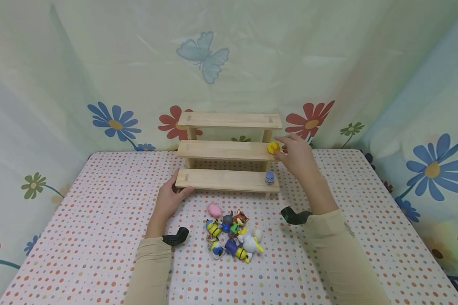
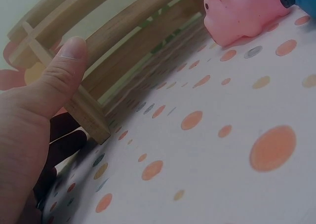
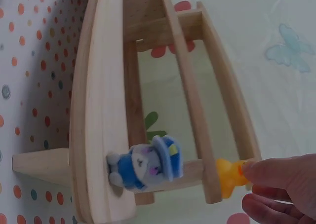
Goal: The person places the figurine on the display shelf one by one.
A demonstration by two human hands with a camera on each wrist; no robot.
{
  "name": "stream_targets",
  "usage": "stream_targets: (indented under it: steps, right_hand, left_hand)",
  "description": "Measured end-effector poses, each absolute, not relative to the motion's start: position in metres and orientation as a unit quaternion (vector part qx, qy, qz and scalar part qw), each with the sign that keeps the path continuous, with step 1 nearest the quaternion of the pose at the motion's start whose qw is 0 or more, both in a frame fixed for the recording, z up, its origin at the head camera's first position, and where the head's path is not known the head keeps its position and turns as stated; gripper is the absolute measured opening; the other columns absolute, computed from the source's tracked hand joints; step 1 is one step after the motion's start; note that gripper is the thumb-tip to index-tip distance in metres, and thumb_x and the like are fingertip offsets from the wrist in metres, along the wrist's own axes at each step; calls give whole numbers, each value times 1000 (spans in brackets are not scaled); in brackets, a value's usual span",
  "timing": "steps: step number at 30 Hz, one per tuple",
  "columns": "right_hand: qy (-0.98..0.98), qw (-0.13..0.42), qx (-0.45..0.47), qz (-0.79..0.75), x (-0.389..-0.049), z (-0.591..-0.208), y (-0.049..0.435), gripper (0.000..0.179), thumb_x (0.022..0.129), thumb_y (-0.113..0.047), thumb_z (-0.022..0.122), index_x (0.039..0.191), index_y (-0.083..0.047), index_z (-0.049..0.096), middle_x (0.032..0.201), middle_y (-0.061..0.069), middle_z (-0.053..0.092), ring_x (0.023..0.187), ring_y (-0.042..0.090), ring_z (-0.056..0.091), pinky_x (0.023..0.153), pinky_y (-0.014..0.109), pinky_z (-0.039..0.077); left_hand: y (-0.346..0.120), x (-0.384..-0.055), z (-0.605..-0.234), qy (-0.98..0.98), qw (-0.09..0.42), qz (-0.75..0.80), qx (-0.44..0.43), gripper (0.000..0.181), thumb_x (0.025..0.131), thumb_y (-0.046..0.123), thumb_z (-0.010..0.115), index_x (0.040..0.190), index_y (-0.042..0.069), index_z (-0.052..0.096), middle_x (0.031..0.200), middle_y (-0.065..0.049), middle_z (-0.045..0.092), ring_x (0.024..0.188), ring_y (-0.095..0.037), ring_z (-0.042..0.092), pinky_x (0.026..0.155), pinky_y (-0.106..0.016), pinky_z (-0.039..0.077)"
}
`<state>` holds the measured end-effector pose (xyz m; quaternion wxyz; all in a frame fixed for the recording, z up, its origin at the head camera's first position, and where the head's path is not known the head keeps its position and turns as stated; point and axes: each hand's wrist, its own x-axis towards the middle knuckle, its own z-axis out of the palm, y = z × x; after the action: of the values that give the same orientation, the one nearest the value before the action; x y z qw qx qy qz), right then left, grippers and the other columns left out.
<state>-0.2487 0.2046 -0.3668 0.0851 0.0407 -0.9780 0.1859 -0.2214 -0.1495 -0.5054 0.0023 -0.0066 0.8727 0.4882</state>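
A three-tier wooden shelf stands on the table. My left hand grips the left end of its lowest tier; in the left wrist view the thumb lies along the board and the other fingers go round the end. At the right end of the middle tier, my right hand pinches a small yellow toy duck between thumb and fingers. Below it, on the lowest tier's right end, sits a figurine in a blue cap and blue outfit.
In front of the shelf lies a cluster of small toys: a pink pig, a fox figure, yellow-and-blue figures, a white figure and others. A dotted cloth covers the table. A flowered curtain hangs behind.
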Motion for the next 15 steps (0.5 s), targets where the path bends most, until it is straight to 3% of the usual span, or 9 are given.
stream_targets:
  steps: [5,9,12,15]
  right_hand:
    - [-970,120,52,205,-228,-363,200,44,87,-11,69,129,-5,58,123,18,55,102,34,63,85,45,56]
    - [-956,156,126,213,-204,-365,181,35,84,-9,72,119,-4,65,112,15,61,92,30,66,78,40,58]
    - [-950,122,200,205,-189,-373,163,29,85,-12,72,113,-6,68,105,10,65,86,23,66,74,34,58]
    - [-951,22,240,196,-177,-383,146,28,87,-18,70,113,-9,69,105,7,67,87,17,65,74,30,57]
  left_hand:
    - [-150,-220,-505,873,4,488,-4,103,74,67,65,152,16,22,154,-6,33,142,-23,30,117,-39,28]
    - [-150,-219,-504,871,5,491,-2,101,75,64,66,153,15,22,154,-8,33,142,-24,30,117,-40,28]
    - [-150,-220,-503,870,-1,494,1,99,77,60,67,152,15,22,153,-9,34,142,-25,31,117,-41,28]
    - [-149,-221,-503,870,-7,492,5,98,77,59,68,152,14,23,153,-9,35,141,-25,32,116,-40,29]
